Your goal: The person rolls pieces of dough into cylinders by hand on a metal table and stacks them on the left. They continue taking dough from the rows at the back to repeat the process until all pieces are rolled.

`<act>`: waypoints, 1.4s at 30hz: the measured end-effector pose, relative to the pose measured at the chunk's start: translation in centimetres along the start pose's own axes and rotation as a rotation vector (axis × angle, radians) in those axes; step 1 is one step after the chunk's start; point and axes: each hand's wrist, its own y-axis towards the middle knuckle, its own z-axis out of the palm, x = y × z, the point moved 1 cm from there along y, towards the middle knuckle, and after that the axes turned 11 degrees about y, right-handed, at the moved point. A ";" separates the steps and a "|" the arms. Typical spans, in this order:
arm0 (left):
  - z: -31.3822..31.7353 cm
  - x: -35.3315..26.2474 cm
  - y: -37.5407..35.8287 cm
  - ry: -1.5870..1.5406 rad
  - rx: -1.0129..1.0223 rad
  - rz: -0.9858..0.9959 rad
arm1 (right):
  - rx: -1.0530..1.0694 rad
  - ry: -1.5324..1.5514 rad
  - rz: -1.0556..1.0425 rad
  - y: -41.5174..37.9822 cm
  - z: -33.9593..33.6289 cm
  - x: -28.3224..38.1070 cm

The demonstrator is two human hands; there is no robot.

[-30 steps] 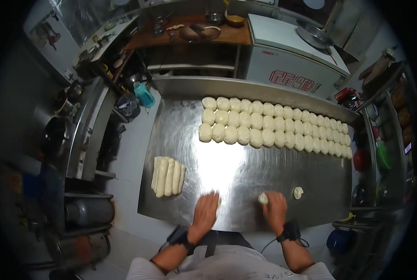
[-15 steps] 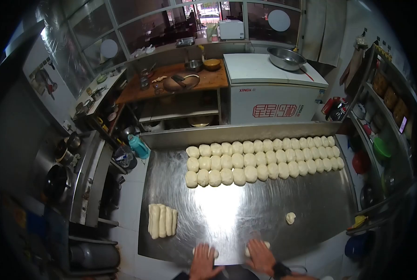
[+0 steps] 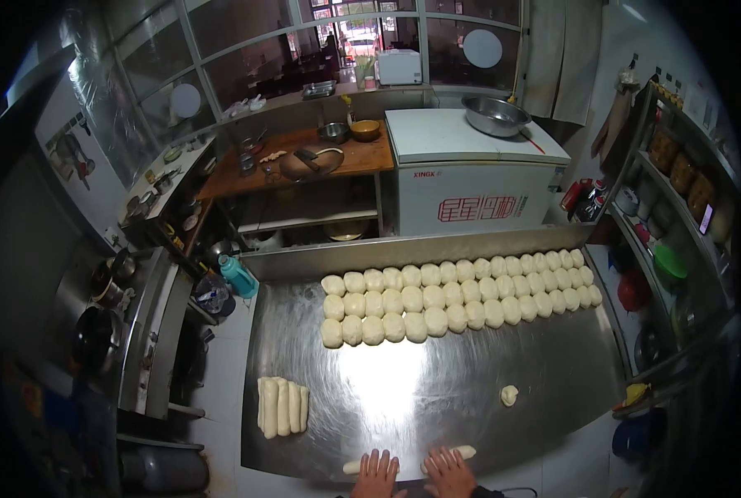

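At the near edge of the steel table (image 3: 321, 432), my left hand (image 3: 377, 475) lies palm down with fingers spread, on a strip of dough (image 3: 352, 467) whose left end shows. My right hand (image 3: 449, 473) rests flat, fingers apart, over dough whose right end (image 3: 468, 451) sticks out beside it. Whether the two ends belong to one roll is hidden by the hands. Several dough rolls (image 3: 283, 407) lie side by side at the table's left. A small dough lump (image 3: 509, 396) sits to the right. Three rows of round dough balls (image 3: 414, 326) line the back.
Behind the table's raised back edge stand a white freezer (image 3: 470, 195) with a metal bowl (image 3: 497, 116) and a wooden bench (image 3: 246, 174). A blue-green flask (image 3: 238, 276) is at the left corner. Shelves (image 3: 677, 191) stand on the right, a stove (image 3: 151, 332) on the left.
The view has tilted up slightly, so the table appears lower. Both hands are closer together, and more of the dough shows beyond their outer sides.
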 end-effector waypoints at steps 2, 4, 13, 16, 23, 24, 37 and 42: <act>-1.2 -0.1 1.6 0.071 0.083 -0.052 | 0.038 0.057 0.043 1.1 -0.5 0.2; -1.2 2.4 7.8 0.121 -0.071 -0.134 | -0.115 0.088 0.093 7.5 -1.6 -1.7; -3.6 1.7 -1.6 -0.017 0.070 -0.083 | -0.004 0.159 0.036 -1.1 -1.3 1.2; -3.3 3.1 -0.9 -0.061 0.092 -0.142 | 0.031 0.092 0.138 0.8 -1.4 0.8; -2.0 7.9 5.4 -0.045 -0.132 -0.184 | -0.037 0.102 0.189 8.1 -5.3 -3.1; -2.4 6.5 2.0 -0.075 -0.009 -0.192 | 0.048 0.141 0.186 4.4 -4.6 -1.2; -1.7 7.4 4.0 0.044 -0.033 -0.293 | -0.081 0.123 0.213 5.0 -4.7 -3.2; -1.6 1.5 -4.0 -0.116 0.053 -0.201 | -0.016 0.134 0.097 -1.7 -1.4 -0.8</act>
